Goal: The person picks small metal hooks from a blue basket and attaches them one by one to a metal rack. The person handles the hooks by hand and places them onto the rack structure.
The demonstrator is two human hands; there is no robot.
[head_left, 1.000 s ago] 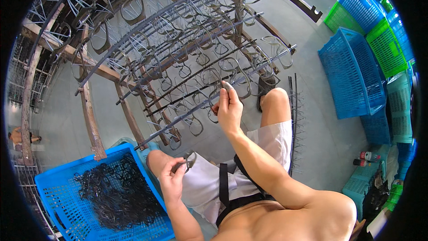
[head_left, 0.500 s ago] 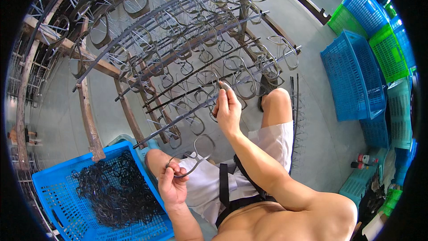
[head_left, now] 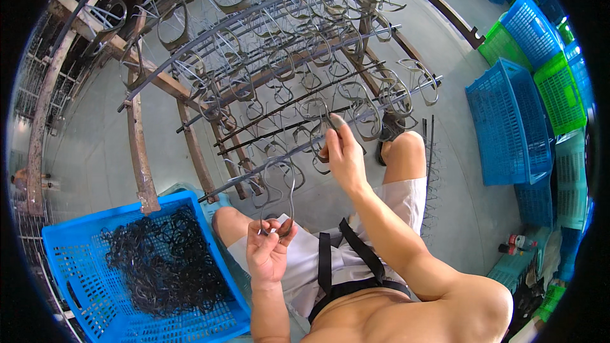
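Observation:
My left hand (head_left: 267,255) is closed on a thin grey metal loop (head_left: 291,198), bent into a rounded frame, which stands up from the fingers above my left thigh. My right hand (head_left: 345,155) reaches to the near rod (head_left: 287,154) of the rack, thumb and fingers pinched at a grey curved metal piece (head_left: 335,121). How far that piece is joined to the rod cannot be made out. Many similar metal loops (head_left: 359,98) hang from hooks along the rack's rods, around and beyond my right hand.
A blue basket (head_left: 89,219) with tangled black strips (head_left: 168,260) stands at my left, beside a rusty rack leg (head_left: 138,152). Blue baskets (head_left: 502,121) and green baskets (head_left: 559,82) are stacked at the right. Thin hooked rods (head_left: 429,171) stand beside my right knee.
My left hand has shifted right and turned its metal loop from sideways to upright, toward the rack. My right hand stays pinched near the rod. The whole view has shifted slightly.

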